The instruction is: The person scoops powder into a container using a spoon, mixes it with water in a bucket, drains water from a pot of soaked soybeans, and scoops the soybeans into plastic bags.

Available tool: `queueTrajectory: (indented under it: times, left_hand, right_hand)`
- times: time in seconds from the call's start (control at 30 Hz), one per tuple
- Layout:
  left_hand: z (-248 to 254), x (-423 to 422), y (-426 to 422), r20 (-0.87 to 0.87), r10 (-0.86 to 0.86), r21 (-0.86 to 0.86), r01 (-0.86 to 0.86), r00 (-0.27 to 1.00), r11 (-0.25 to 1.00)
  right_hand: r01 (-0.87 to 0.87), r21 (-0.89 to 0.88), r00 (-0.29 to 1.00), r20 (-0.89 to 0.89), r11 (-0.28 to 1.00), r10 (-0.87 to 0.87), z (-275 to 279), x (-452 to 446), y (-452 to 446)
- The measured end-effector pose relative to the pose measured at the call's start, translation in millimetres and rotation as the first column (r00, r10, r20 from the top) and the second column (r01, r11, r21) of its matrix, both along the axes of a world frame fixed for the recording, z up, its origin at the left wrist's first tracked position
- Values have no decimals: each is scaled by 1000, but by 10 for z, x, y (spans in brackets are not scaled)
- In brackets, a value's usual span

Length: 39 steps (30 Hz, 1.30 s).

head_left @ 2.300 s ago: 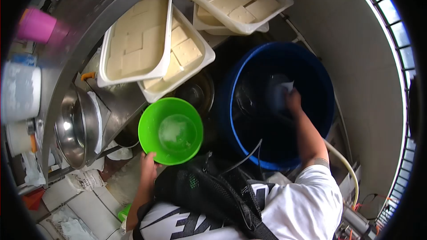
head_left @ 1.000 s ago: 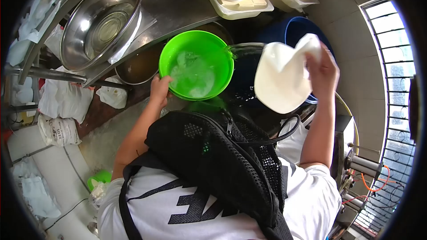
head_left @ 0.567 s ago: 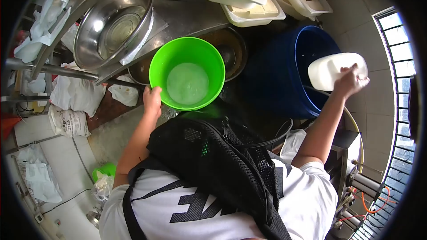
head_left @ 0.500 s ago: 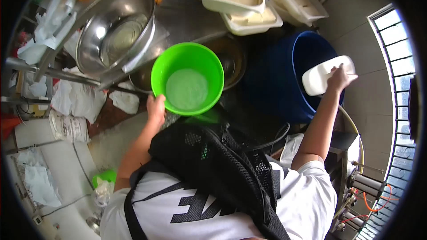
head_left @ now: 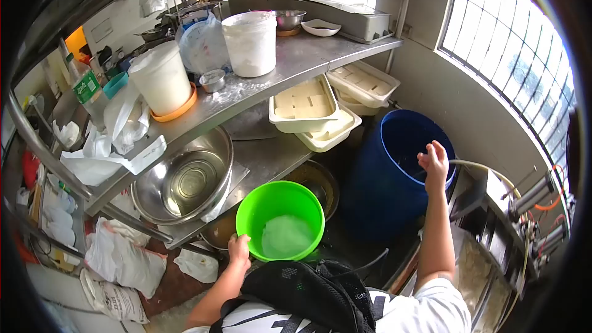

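Note:
My left hand [head_left: 240,250] grips the near left rim of a bright green bucket [head_left: 279,202]. Cloudy whitish liquid lies in the bottom of the bucket, which is tilted toward me. My right hand [head_left: 435,161] is raised over the near right side of a large blue drum [head_left: 379,188]. Its fingers are apart and hold nothing that I can see. The drum's inside is dark, and its contents are mostly hidden.
A steel shelf [head_left: 311,60] carries white tubs [head_left: 249,49] and an orange dish. Below it are a large steel bowl [head_left: 185,176] and stacked cream trays [head_left: 303,120]. Plastic sacks [head_left: 126,256] lie at the lower left; machinery [head_left: 524,209] stands at the right.
The white plastic container in my right hand is no longer in view, and that hand has opened. My left hand keeps its hold on the bucket. The view has tilted upward.

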<state>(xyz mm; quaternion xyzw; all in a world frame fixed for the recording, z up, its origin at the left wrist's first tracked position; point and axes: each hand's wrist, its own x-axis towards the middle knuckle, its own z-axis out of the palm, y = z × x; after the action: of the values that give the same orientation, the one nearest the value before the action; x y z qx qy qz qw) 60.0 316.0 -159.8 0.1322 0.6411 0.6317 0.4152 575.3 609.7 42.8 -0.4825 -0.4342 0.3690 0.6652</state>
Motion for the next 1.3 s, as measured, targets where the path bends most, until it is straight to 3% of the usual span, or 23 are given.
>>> queueTrajectory:
  times: [0.03, 0.1, 0.17, 0.23, 0.3, 0.37, 0.43, 0.53, 0.63, 0.7, 0.73, 0.83, 0.9, 0.97, 1.03, 1.1, 1.2, 1.27, 1.3]
  left_hand:
    - [57, 35, -23, 82, 57, 19, -59, 995, 998]
    - [-96, -7, -104, 35, 12, -11, -12, 999, 1000]
    - [-303, -99, -152, -144, -51, -70, 42, 988, 997]
    - [-156, -249, -224, -145, -169, -130, 151, 975, 980]
    - [150, -326, -328, -93, -180, -96, 171, 979, 981]
    - [-20, -426, -463, -94, -203, -120, 191, 975, 974]
    - [-6, -369, -642, -153, -120, -97, 106, 981, 990]
    - [-195, -514, -768, -373, -375, -241, 302, 849, 922]
    - [67, -571, -918, -467, -548, -362, 415, 694, 834]
    - [-130, -495, -1142, -456, -463, -289, 366, 760, 885]
    - [-241, -426, -1310, -569, -451, -322, 318, 687, 892]
    - [-314, -208, -1646, -596, -630, -401, 495, 498, 771]
    - [-203, 36, -1849, -520, -732, -427, 609, 440, 669]
    - [-23, 496, -2423, -434, -738, -318, 679, 516, 662]
    - [-406, 783, -2833, -455, -743, -214, 750, 491, 627]
    - [-517, 1161, -3137, -582, -790, -473, 711, 192, 520]
    - [-791, 1836, -3387, -606, -774, -495, 848, -181, 189]
    - [-1198, 2365, -3659, -660, -691, -471, 879, -296, 73]
    - [-1273, 2659, -3874, -667, -663, -469, 883, -340, 19]
  right_hand:
    - [-5, 32, 998, 70, 999, 3, -11, -168, -446]
    - [-57, 88, 956, 292, 994, 29, -158, -438, -1288]
    - [-48, -48, 928, 367, 998, 62, -381, -698, -2088]
    - [-31, -165, 951, 299, 986, 80, -674, -924, -2795]
    - [4, -274, 897, 425, 962, 117, -903, -1013, -3497]
    - [54, -327, 856, 502, 944, 125, -1088, -1015, -4140]
    - [127, -417, 907, 416, 900, 65, -1229, -1048, -4736]
    - [160, -520, 934, 354, 839, 41, -1517, -982, -5551]
    - [250, -581, 855, 508, 774, 105, -1654, -937, -6369]
    - [309, -589, 839, 538, 747, 78, -1660, -889, -6974]
    - [339, -595, 817, 570, 729, 85, -1679, -886, -7322]
    - [475, -587, 770, 638, 656, 13, -2230, -754, -8572]
    - [460, -637, 765, 638, 619, 88, -2491, -702, -9500]
    - [479, -748, 833, 552, 459, 29, -2518, -842, -10442]
    - [491, -811, 861, 507, 316, -36, -2730, -1001, -11396]
    - [505, -838, 863, 481, 208, -157, -2823, -1214, -12222]
    - [504, -860, 841, 470, 75, -269, -2816, -1411, -13091]
    - [661, -749, 707, 596, 55, -381, -3022, -1523, -13575]
    - [655, -755, 699, 594, 24, -398, -2960, -1584, -13762]
